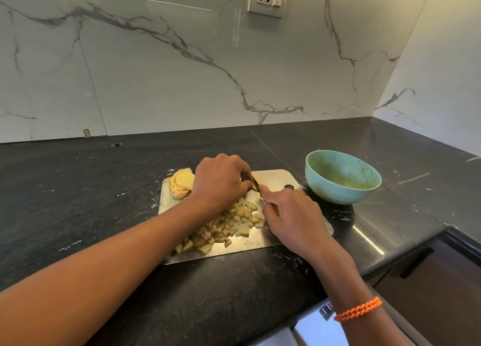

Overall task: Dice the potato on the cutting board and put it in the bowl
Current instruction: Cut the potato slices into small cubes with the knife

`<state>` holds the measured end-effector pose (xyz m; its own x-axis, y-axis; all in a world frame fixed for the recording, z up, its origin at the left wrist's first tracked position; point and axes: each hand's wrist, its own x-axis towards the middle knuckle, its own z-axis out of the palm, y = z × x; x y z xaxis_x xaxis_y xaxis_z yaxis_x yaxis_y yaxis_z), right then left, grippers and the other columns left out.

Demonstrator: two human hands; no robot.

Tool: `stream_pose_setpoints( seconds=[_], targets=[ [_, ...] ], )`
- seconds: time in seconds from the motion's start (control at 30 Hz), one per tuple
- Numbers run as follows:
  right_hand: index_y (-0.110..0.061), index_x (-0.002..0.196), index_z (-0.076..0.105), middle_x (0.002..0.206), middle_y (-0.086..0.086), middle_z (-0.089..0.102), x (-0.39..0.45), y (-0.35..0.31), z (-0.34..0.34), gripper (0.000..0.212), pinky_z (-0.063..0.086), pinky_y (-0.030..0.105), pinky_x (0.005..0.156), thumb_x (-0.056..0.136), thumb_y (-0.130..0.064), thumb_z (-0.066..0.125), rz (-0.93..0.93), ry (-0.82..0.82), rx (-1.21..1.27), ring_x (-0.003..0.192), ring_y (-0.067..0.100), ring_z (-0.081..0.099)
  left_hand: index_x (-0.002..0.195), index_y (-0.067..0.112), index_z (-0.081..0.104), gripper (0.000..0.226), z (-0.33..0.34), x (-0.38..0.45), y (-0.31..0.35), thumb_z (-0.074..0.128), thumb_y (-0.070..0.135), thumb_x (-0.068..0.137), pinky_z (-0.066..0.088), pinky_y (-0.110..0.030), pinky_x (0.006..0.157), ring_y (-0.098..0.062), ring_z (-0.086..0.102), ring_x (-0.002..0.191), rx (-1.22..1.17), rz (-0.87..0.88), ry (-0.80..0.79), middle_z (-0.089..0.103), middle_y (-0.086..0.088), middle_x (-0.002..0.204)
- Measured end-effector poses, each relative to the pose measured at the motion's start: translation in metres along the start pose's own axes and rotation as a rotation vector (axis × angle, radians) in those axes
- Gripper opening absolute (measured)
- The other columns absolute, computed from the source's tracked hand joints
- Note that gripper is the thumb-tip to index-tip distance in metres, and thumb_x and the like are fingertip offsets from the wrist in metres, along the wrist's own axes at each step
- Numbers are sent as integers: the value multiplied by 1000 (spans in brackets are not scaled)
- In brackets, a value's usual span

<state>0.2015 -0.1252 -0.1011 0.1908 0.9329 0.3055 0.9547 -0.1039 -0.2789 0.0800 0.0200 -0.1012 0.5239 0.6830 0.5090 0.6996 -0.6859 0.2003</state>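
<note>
Your left hand (pixel 220 181) pins a potato piece (pixel 253 186) on the cutting board (pixel 276 179), your right hand (pixel 291 212) grips the knife (pixel 256 183), diced potato (pixel 229 226) heaped between them, bowl (pixel 343 177) just beside.

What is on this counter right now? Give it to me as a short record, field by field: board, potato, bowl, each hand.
board: metal cutting board flat on the dark counter
diced potato: pile of cubes on the board, near its front edge
uncut potato: stacked slices at the board's far left corner
bowl: green bowl right of the board, no cubes seen inside
left hand: curled over a potato piece, holding it down
right hand: grips a knife, blade beside the left fingers
</note>
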Motion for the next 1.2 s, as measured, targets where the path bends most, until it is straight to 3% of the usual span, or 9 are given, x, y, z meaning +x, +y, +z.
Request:
stream_pose_setpoints(
  seconds=[0.13,0.27,0.37,0.63,0.8,0.9,1.03,1.2],
  targets=[
    [-34,149,51,92,-8,69,-2,2,3,44,46,35,64,106,-33,43,-7,10,7,80,12,58,104,40,81,17,-1,0,1,72,50,94,35,-20,54,-8,65,79,33,6,9,77,17,102],
    [-35,150,48,101,-7,72,-19,6,-2,45,53,41,75,106,-34,44,-16,15,10,88,11,60,106,39,80,18,-1,-1,2,72,50,94,30,-18,52,-7,60,77,31,23,25,77,16,106],
    [-36,151,46,95,-9,73,-36,11,-5,46,54,41,73,106,-35,45,-46,39,7,82,10,60,105,39,80,18,-1,-1,2,72,51,94,28,-17,52,-8,61,79,25,23,27,76,16,108],
    [-39,146,53,66,-16,58,-61,23,-6,43,38,28,55,103,-36,51,-64,83,46,64,8,52,101,38,81,15,-2,-3,2,73,49,94,39,-22,59,-9,67,85,30,16,20,77,16,105],
    [-33,144,56,53,-18,46,-49,15,-2,41,26,24,52,103,-30,54,-23,213,164,55,8,47,99,39,81,13,-3,-2,0,75,47,93,52,-28,68,-10,67,92,-13,-21,-25,76,17,109],
    [-30,145,55,56,-16,51,-27,8,-1,41,34,29,55,104,-30,52,5,223,136,55,8,49,99,35,82,9,-3,0,-2,76,40,93,52,-30,69,-10,66,90,-78,-69,-44,76,15,108],
    [-33,148,52,70,-16,60,-4,0,3,42,41,31,57,106,-33,47,-22,114,84,63,10,54,104,29,82,11,3,1,-5,76,30,95,50,-26,70,-9,63,81,-130,-100,-40,77,8,102],
    [-34,150,50,79,-10,70,-5,-1,3,43,53,40,64,107,-34,43,-36,100,-12,70,12,59,103,27,83,11,4,2,-8,77,29,94,59,-28,72,-9,66,79,-143,-127,-59,78,7,99]
  ],
)
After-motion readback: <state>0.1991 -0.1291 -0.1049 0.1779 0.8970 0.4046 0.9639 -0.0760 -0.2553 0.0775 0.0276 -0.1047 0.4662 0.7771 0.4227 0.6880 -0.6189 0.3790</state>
